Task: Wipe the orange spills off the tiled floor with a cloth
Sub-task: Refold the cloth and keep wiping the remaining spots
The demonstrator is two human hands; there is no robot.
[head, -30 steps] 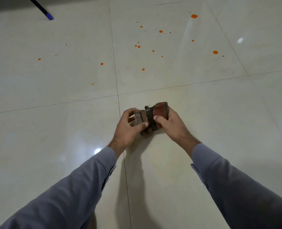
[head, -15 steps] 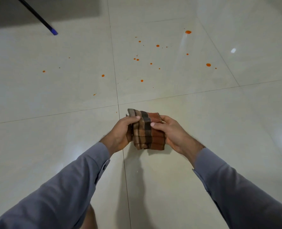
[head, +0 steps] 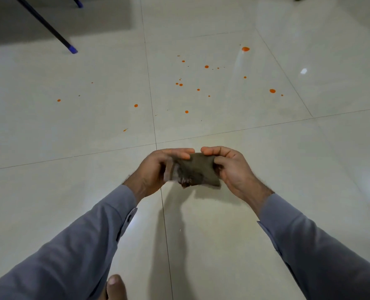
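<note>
The floor (head: 266,213) fills the view: large, glossy, pale tiles with thin dark grout lines and bright glints of light on the right. A grey shadow lies across its top left corner.

Two arms in grey-blue sleeves (head: 76,252) reach in from the bottom corners and meet near the centre, above the floor.

The left hand (head: 156,169) grips the left end of the cloth (head: 193,171), fingers laid over the top edge and curled round it. The right hand (head: 229,167) pinches the right end, thumb against the near face and fingers over the top. The cloth hangs between the two hands, clear of the floor, bunched and blurred; it looks dark brown with a paler, reddish patch at its left side. Its shadow falls on the tile just below.

A thin dark pole (head: 43,24) with a blue tip slants across the top left, the tip touching the floor. A second blue tip (head: 79,5) shows near the top edge.

A bare toe (head: 116,286) shows at the bottom edge, between the sleeves.

The orange spills (head: 206,66) lie well beyond the hands, scattered as small drops across the two far tiles, most of them on the right one. The biggest drops sit towards the far right, and a few lone ones lie on the left tile.
</note>
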